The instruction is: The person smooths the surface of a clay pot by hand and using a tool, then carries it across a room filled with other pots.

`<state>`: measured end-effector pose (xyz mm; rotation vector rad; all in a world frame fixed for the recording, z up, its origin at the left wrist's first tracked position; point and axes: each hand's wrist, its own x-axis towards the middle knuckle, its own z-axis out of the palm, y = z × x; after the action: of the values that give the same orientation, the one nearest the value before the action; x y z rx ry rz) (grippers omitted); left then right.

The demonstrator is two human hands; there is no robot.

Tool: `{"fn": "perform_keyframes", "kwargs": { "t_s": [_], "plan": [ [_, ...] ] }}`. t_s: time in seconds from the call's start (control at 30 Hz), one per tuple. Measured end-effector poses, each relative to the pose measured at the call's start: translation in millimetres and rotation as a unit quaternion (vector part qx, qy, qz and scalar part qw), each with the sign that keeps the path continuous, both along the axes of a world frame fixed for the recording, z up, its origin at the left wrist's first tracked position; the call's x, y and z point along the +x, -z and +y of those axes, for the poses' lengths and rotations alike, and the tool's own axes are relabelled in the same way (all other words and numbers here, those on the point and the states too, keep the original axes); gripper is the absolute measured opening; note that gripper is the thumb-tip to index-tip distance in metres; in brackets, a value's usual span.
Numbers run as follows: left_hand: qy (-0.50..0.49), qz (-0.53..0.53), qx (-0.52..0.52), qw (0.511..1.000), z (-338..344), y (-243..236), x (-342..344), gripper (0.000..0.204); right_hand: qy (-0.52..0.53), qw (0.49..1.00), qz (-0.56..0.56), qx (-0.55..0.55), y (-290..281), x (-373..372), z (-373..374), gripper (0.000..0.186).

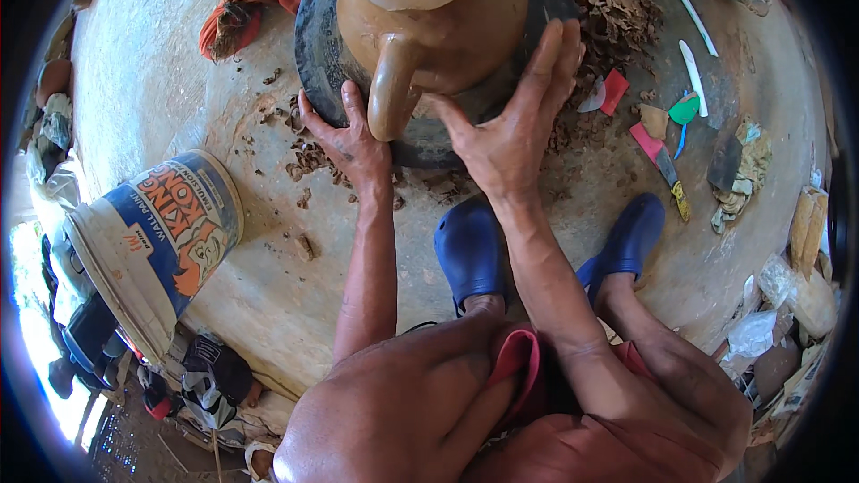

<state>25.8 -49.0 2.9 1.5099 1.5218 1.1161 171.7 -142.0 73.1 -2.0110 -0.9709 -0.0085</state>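
The paint bucket (pixel 148 255) bears a blue-and-white label with printed lettering and an orange figure. The clay jug (pixel 461 40) stands on the dark turntable (pixel 315 40), which the upper frame edge cuts off; the jug's handle (pixel 394 80) hides part of its wall. The left hand (pixel 356 145) has thumb and fingers parted at the turntable's near-left edge; whether it grips cannot be told. The right hand (pixel 508 145) is spread wide near the right edge, holding nothing. Clay shavings (pixel 622 13) lie to the right.
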Motion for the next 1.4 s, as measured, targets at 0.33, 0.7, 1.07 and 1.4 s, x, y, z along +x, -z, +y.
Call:
{"fn": "perform_keyframes", "kwargs": {
  "t_s": [0.33, 0.7, 1.07, 1.4],
  "plan": [
    [0.009, 0.049, 0.011, 0.999, 3.3, 8.5, -7.2, 0.082, -0.055, 0.992, 0.099, 0.062, -58.3, 9.7, 8.5, 0.138],
    [0.013, 0.025, 0.003, 1.0, -4.9, 10.8, -1.0, 0.083, -0.038, 0.991, 0.047, 0.121, -28.6, 17.6, -5.6, 0.109],
    [-0.028, 0.024, -0.04, 0.998, -0.6, -8.9, 3.9, 0.087, -0.312, 0.888, 0.334, 0.058, -46.2, 1.2, -6.5, 0.048],
    [0.077, 0.054, -0.038, 0.995, 7.2, 14.2, -21.2, 0.094, -0.27, 0.958, 0.099, 0.014, 4.7, 5.4, -47.8, 0.035]
  ]
}}
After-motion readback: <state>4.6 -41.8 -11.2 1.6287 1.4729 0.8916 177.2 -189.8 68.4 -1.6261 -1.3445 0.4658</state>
